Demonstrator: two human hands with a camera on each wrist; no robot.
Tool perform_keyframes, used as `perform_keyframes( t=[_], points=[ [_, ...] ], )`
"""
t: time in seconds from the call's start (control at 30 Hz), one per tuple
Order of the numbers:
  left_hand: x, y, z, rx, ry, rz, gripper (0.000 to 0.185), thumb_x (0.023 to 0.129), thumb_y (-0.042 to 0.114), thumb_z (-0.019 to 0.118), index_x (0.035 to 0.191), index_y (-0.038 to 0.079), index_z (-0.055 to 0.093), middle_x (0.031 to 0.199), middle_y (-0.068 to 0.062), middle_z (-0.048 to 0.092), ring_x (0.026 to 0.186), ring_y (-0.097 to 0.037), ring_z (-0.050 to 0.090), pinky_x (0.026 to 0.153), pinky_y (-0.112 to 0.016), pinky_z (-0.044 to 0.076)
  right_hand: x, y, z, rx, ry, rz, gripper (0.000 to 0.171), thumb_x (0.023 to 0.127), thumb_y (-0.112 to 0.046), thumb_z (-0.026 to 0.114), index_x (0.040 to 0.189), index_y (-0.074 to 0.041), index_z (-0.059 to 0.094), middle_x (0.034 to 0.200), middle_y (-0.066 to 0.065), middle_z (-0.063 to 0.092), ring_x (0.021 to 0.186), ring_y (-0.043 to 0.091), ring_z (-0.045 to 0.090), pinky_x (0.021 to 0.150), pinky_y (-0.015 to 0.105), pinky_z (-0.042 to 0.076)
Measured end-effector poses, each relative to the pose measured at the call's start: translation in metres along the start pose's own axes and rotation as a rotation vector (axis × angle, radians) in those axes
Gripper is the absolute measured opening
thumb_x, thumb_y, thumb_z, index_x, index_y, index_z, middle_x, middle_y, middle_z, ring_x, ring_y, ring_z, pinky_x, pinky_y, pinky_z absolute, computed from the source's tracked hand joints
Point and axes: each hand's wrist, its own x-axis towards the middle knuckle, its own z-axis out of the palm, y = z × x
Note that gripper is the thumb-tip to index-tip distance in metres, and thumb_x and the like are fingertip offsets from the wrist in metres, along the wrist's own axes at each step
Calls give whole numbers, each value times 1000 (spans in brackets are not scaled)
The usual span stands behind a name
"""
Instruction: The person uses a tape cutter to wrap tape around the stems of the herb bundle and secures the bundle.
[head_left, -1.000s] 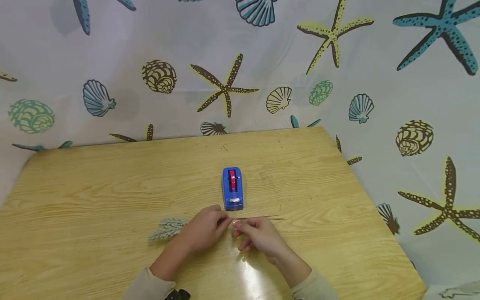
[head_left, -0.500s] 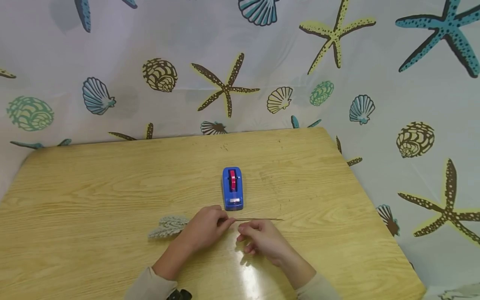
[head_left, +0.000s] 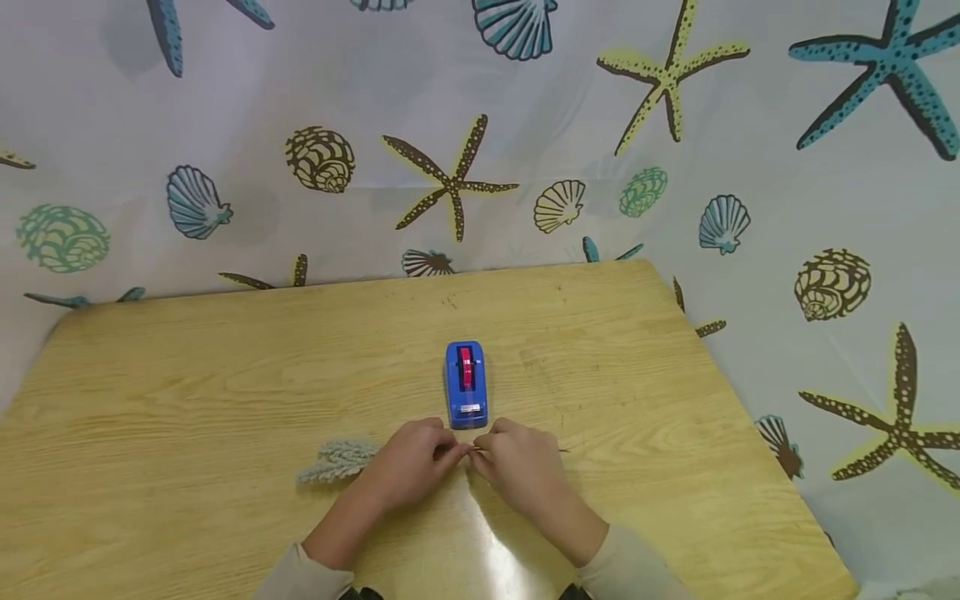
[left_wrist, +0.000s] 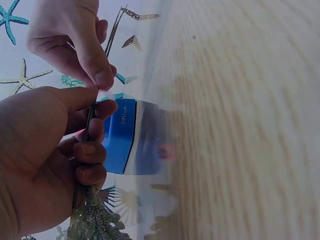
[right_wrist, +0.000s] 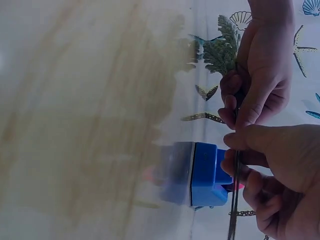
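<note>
Grey-green leafy sprigs (head_left: 337, 461) on thin dark stems (right_wrist: 235, 200) lie crosswise under my hands. My left hand (head_left: 411, 460) grips the stems just beyond the leafy heads, its fingers curled round them in the left wrist view. Right beside it, my right hand (head_left: 525, 467) pinches the same stems between thumb and forefinger, and the two thumbs nearly meet. A small pale translucent patch (left_wrist: 106, 95) shows by the fingertips; whether it is tape I cannot tell. The stem ends stick out past my right hand.
A blue tape dispenser (head_left: 453, 400) with a red core stands just beyond both hands, close to the fingers. The wooden table (head_left: 225, 375) ends at a hanging cloth (head_left: 375, 83) printed with starfish and shells, at the back and right.
My right hand was apart from the stems half a second ago with its fingers loose; it has come back up to them and pinches them beside my left hand. The left hand stays put.
</note>
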Motion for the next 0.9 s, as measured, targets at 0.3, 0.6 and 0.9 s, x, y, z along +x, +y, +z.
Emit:
perform_keyframes(
  t=[0.3, 0.6, 0.9],
  points=[
    [-1, -2, 1, -108, 7, 19, 20, 98, 22, 64, 89, 10, 79, 77, 5, 67, 68, -4, 55, 63, -22, 46, 3, 0, 2, -49, 95, -29, 14, 84, -38, 78, 80, -25, 81, 71, -10, 68, 51, 3, 56, 42, 21, 41],
    [-2, -4, 0, -89, 62, 52, 14, 94, 20, 69, 91, 14, 82, 70, 9, 59, 60, -4, 44, 56, -20, 39, 3, 2, 3, 59, 38, 9, 17, 85, -38, 79, 84, -22, 81, 71, -9, 65, 52, 2, 53, 43, 16, 34],
    [-2, 0, 0, -31, 82, 16, 13, 92, 21, 72, 95, 13, 82, 75, 9, 60, 62, -5, 45, 57, -20, 39, 4, 14, -12, 88, -197, -4, 18, 96, -29, 67, 102, -18, 79, 85, -4, 67, 65, 7, 60, 50, 19, 44]
  ],
)
